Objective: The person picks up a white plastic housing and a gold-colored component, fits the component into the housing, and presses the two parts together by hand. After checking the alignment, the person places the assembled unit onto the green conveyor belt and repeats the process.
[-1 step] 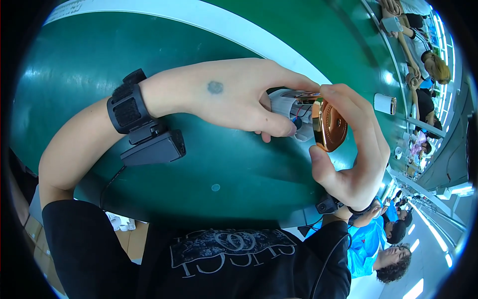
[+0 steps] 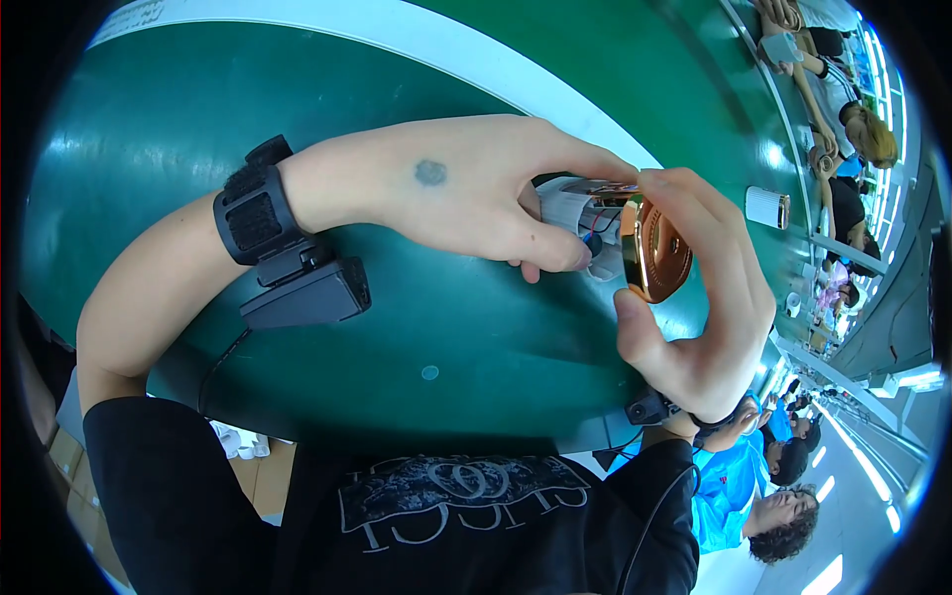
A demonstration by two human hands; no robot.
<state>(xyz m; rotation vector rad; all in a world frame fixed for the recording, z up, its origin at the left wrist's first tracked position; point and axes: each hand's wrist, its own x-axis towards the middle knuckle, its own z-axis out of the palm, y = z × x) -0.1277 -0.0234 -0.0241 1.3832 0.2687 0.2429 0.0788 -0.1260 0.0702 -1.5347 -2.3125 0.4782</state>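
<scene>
My left hand [image 2: 466,188] is closed around a white ribbed housing [image 2: 567,210], its thumb along the near side. Thin red and blue wires show in the open end of the housing, which faces right. There, between thumb and fingers, my right hand [image 2: 709,288] grips a shiny copper-coloured cap [image 2: 662,260] by its edge. The cap stands tilted on its side, its round ringed face turned to the right. It is close beside the housing's open end, with a gap showing at the near side. Fingers hide the far side, where I cannot tell whether the two touch.
Both hands are over a green table [image 2: 476,327] with a white strip [image 2: 436,35] along its far part. Another white ribbed housing [image 2: 767,207] lies to the right. A small clear disc [image 2: 429,373] lies near me. Other people [image 2: 783,496] sit at right.
My right hand and the copper-coloured cap have shifted very slightly to the left. My left hand and the housing look the same.
</scene>
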